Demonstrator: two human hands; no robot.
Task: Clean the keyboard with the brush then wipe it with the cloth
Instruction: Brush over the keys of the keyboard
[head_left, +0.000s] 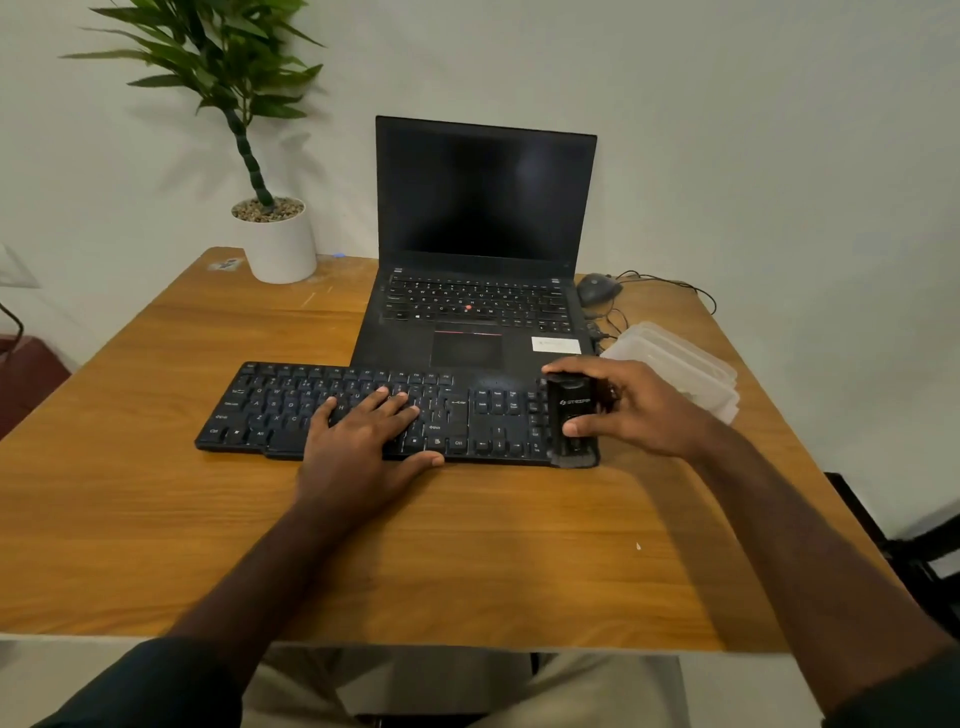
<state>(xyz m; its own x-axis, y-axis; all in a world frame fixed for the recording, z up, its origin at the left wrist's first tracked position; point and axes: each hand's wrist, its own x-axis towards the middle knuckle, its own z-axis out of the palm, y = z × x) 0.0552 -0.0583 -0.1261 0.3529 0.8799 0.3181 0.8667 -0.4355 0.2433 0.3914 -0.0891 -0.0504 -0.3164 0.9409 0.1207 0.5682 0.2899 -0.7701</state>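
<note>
A black keyboard (291, 405) lies flat across the wooden table (467, 545), in front of the laptop. My left hand (358, 441) rests flat on its middle keys, fingers straight, thumb at the front edge. My right hand (628, 405) grips a black brush block (571, 415) with white lettering, thumb on its near side and fingers over its top. The brush stands on the keyboard's right end, its dark bristles down at the front right corner. No cloth is plainly in view.
An open black laptop (483, 234) with a dark screen stands behind the keyboard. A potted plant (278, 239) sits at the back left. A black mouse (597, 288) with cables and a stack of clear plastic lids (685, 364) lie at the right.
</note>
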